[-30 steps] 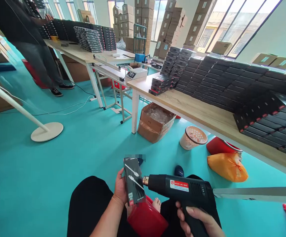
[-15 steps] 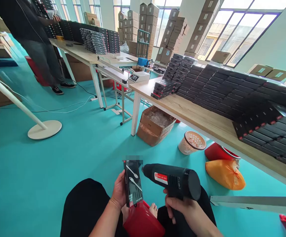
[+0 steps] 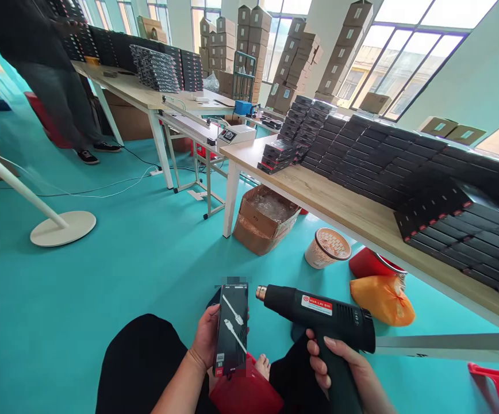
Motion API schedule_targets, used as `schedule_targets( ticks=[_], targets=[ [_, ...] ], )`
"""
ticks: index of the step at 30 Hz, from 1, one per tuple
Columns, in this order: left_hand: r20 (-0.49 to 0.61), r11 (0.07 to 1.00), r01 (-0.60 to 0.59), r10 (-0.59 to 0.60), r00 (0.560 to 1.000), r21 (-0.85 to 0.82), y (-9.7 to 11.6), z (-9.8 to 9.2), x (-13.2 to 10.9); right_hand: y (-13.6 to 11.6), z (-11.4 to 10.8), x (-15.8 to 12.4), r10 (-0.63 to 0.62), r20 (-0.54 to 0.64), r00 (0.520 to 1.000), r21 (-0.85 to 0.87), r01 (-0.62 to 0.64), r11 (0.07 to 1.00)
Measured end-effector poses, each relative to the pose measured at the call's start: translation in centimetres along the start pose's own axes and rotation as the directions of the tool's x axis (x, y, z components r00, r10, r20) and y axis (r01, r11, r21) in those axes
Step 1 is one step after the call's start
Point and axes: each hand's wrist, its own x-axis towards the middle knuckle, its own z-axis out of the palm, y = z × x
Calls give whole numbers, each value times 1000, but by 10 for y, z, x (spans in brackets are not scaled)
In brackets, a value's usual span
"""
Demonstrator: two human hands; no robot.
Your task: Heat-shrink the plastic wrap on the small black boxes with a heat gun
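My left hand (image 3: pixel 206 338) grips a black cable box (image 3: pixel 232 330) by its sides, its front with two white cable plugs turned up toward me. Fingertips show at the box's right edge. My right hand (image 3: pixel 333 362) is wrapped round the handle of a dark green heat gun (image 3: pixel 318 307) with a red and white label. The gun's metal nozzle points left at the box, a small gap apart from it. Below the box, between my knees, is a red plastic stool (image 3: pixel 247 394).
A wooden table (image 3: pixel 340 201) on the right bears stacked black boxes (image 3: pixel 374 161). Under it stand an open carton (image 3: pixel 264 221), a waste basket (image 3: pixel 327 248) and an orange bag (image 3: pixel 383 299). A fan base (image 3: pixel 63 229) is at left; a person (image 3: pixel 51 86) stands behind.
The heat gun has moved right and down, away from the box, and its nozzle is now farther off. The box has turned to face me more squarely. The whole view has shifted slightly.
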Motion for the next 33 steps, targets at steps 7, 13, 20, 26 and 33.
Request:
schedule_targets(
  ticks=[7, 13, 20, 26, 33],
  targets=[
    [-51, 993, 82, -78, 996, 87, -5, -7, 5, 4, 28, -3, -39, -3, 999, -49, 39, 998],
    [-161, 984, -160, 172, 972, 83, 5, -7, 6, 3, 60, -21, 142, 128, 981, -743, 0, 669],
    [-114, 967, -247, 239, 964, -63, 13, -10, 1, 9, 49, -28, 141, 148, 979, -734, 13, 679],
    [-86, 992, -121, 124, 989, 38, 5, -8, 4, 5, 45, -19, -24, 98, 995, -526, 72, 847],
    [-65, 995, -28, 34, 997, 98, 2, -6, 3, -22, 89, -13, 21, 219, 976, -679, 137, 721]
  ],
)
